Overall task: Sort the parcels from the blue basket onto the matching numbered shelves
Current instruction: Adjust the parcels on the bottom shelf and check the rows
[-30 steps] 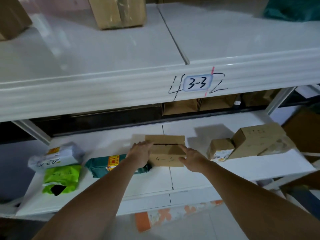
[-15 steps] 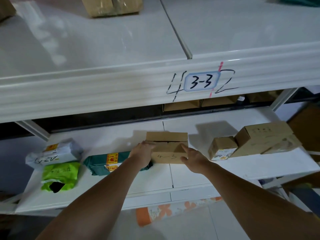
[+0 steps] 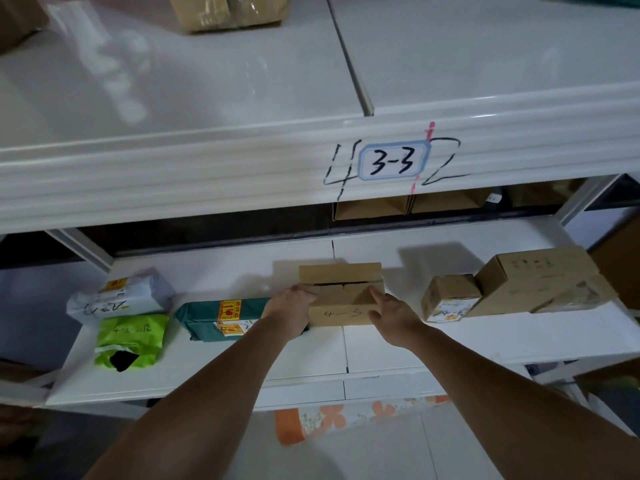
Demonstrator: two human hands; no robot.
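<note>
- The cardboard box (image 3: 343,294) marked "4-3" on its front stands on the lower shelf (image 3: 450,344), over the seam between its two white panels.
- Both hands are on the box – the left hand (image 3: 289,311) grips its left end with the fingers bent round the corner, and the right hand (image 3: 391,315) grips its right end with the thumb up on the front face.
- Just left of the box lies a dark green parcel (image 3: 218,317) with yellow and red stickers; the left hand partly covers its right end.
- Further left sit a white bag parcel (image 3: 121,297) and, in front of it, a bright green bag parcel (image 3: 130,339) with handwriting on top.
- To the right, apart from the held box, a small cardboard box (image 3: 450,297) touches a larger cardboard box (image 3: 533,280).
- The upper shelf (image 3: 173,174) bears a label (image 3: 393,162) reading "3-3" on its front edge, with a handwritten "4" and "2" on either side.
- A taped cardboard box (image 3: 232,10) sits on that upper shelf, cut off by the top of the view.
</note>
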